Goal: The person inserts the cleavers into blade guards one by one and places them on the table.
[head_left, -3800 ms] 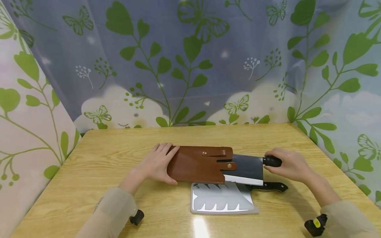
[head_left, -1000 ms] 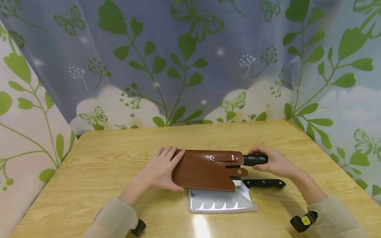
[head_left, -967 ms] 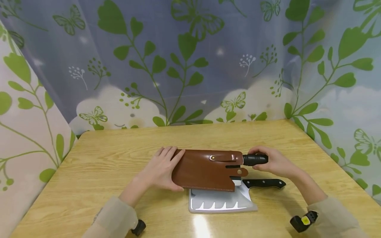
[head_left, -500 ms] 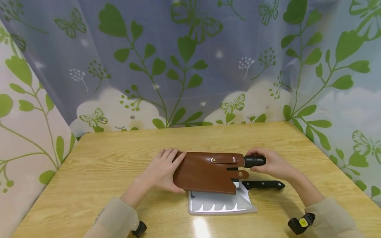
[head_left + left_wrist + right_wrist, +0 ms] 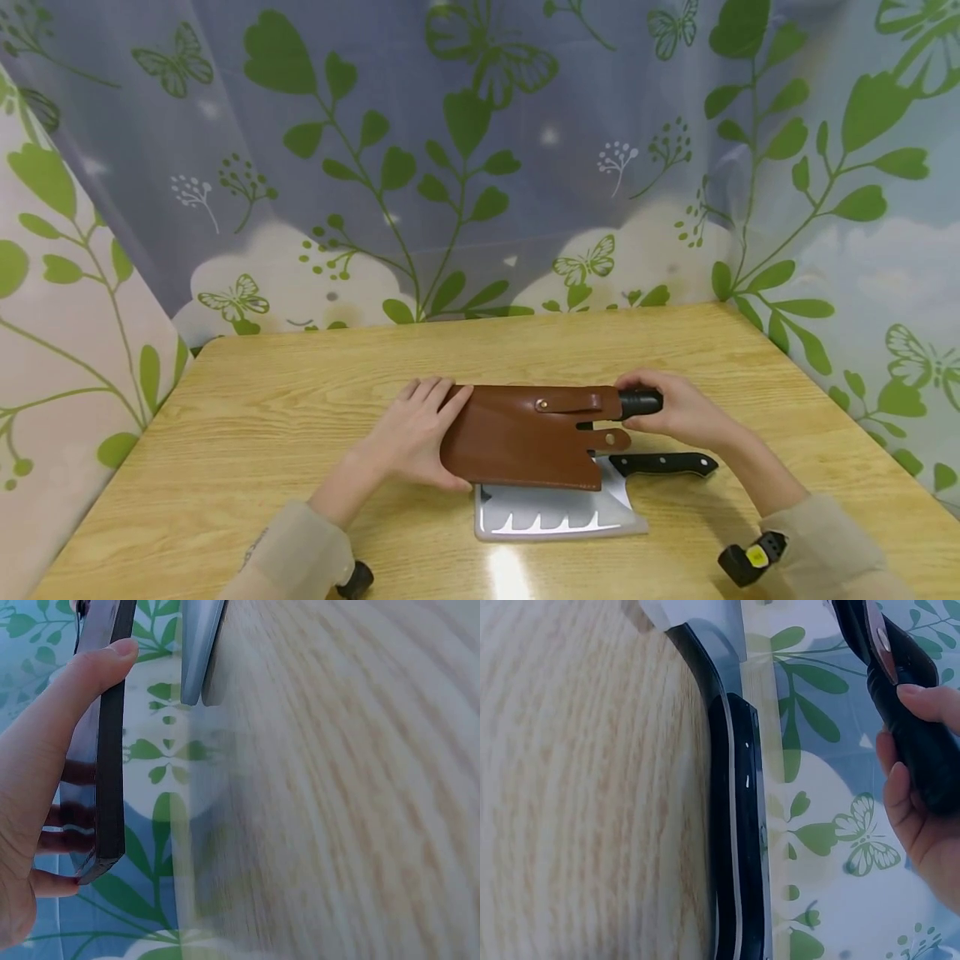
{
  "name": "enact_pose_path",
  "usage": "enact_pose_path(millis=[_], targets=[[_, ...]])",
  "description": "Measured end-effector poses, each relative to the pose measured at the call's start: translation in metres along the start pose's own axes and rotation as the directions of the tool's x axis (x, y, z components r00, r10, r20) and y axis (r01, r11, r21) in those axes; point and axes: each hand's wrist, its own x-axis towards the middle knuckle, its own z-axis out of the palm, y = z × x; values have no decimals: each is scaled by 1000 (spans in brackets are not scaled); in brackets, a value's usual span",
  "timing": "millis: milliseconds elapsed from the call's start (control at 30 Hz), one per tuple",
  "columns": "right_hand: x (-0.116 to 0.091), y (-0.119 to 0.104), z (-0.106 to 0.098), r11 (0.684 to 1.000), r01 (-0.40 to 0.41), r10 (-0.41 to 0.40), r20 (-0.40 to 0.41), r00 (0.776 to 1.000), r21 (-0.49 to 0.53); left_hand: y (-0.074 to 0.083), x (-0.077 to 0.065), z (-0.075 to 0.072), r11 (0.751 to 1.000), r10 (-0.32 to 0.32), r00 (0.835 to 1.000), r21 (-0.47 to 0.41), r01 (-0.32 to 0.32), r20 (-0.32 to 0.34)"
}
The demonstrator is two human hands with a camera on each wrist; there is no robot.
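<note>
A brown leather sheath (image 5: pixel 517 433) covers nearly the whole blade of a cleaver; a dark sliver shows at the sheath's notched right end. My left hand (image 5: pixel 420 429) grips the sheath's closed left end, thumb on the near side and fingers over the far edge. The left wrist view has the sheath's edge (image 5: pixel 111 772) between thumb and fingers, raised off the table. My right hand (image 5: pixel 678 408) holds the cleaver's black handle (image 5: pixel 641 403), which the right wrist view shows pinched by thumb and fingers (image 5: pixel 898 795). The strap with its snap (image 5: pixel 617 439) hangs unfastened.
Under the sheath, a second cleaver lies on the wooden table (image 5: pixel 247 433), its silver blade (image 5: pixel 555 510) partly covered and its black riveted handle (image 5: pixel 667 464) pointing right. A leaf-patterned curtain (image 5: pixel 480 167) surrounds the table's back and sides.
The cleaver blade, half exposed at first, has slid left into the sheath with the right hand. The sheath has shifted slightly right and nearer. The second cleaver has stayed on the table.
</note>
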Motion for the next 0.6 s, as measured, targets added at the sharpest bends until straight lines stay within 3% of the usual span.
enact_pose_path(millis=[233, 433, 600], targets=[[0, -4, -3, 1000, -22, 22, -20, 1000, -7, -1, -1, -2, 1000, -9, 999, -24, 8, -33], [0, -7, -6, 1000, -24, 24, 28, 999, 2, -4, -3, -2, 1000, -17, 999, -18, 16, -50], [-1, -6, -8, 995, -5, -1, 59, 998, 101, -7, -6, -1, 999, -23, 999, -28, 22, -48]])
